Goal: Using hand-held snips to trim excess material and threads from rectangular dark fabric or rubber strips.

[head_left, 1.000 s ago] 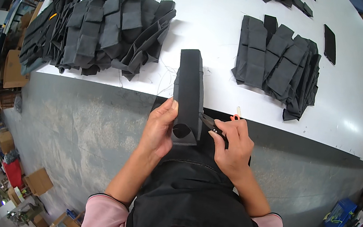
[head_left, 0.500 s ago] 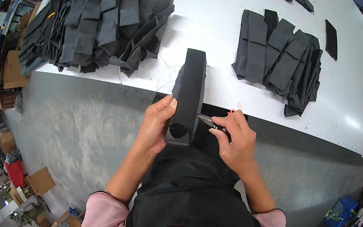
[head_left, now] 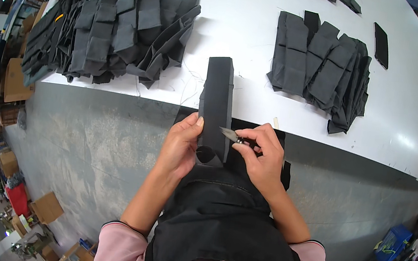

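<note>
A long black fabric pouch (head_left: 218, 94) stands out ahead of me across the table's near edge, with a dark round opening at its near end. My left hand (head_left: 181, 145) grips its left side, thumb on top. In my right hand (head_left: 263, 157) is a pair of thread snips (head_left: 235, 136), pinched between thumb and fingers. The blades point left and lie over the pouch's right side; whether they touch the cloth I cannot tell.
The white table (head_left: 234, 27) bears a heap of black fabric pieces (head_left: 127, 28) at left and a smaller pile (head_left: 325, 66) at right. A black phone (head_left: 381, 46) lies beyond it. Loose threads are scattered about. Grey floor (head_left: 95, 141) shows below.
The snips have shifted left and slightly up, from the pouch's right edge to over its surface. The pouch has turned slightly, its far end moving left.
</note>
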{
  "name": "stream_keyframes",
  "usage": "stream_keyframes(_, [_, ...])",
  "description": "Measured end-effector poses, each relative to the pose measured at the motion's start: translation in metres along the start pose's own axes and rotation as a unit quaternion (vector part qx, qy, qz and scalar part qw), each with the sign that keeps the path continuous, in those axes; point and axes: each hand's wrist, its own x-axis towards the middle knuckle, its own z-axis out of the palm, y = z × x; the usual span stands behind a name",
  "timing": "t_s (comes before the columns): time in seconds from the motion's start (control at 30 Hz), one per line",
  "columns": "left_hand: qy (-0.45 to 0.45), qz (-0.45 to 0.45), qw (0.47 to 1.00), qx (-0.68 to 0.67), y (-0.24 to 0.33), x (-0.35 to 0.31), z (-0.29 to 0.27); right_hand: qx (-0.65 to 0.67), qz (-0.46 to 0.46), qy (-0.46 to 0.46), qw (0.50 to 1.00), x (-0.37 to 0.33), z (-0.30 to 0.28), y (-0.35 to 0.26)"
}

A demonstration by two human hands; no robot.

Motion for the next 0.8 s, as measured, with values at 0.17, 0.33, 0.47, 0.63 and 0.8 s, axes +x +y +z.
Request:
stream_keyframes(0.17, [0.000,-0.004,0.999,-0.034,0.002,0.000,-0.003,0.006,-0.067,0.050,0.996,0.000,0.002,-0.006])
stream_keyframes(0.33, [0.002,0.011,1.000,-0.020,0.001,0.002,-0.005,-0.123,-0.125,0.048,0.983,-0.003,0.003,0.003])
stream_keyframes(0.47, [0.024,0.014,1.000,-0.004,0.005,0.001,-0.003,-0.162,-0.152,0.052,0.974,-0.002,0.000,0.003])
stream_keyframes(0.63, [0.037,0.010,0.999,0.008,0.006,0.002,-0.003,-0.187,-0.174,0.038,0.966,-0.002,-0.004,0.002])
stream_keyframes(0.8, [0.058,-0.012,0.998,-0.029,0.005,0.000,0.000,-0.108,-0.128,-0.014,0.986,0.000,-0.008,0.001])
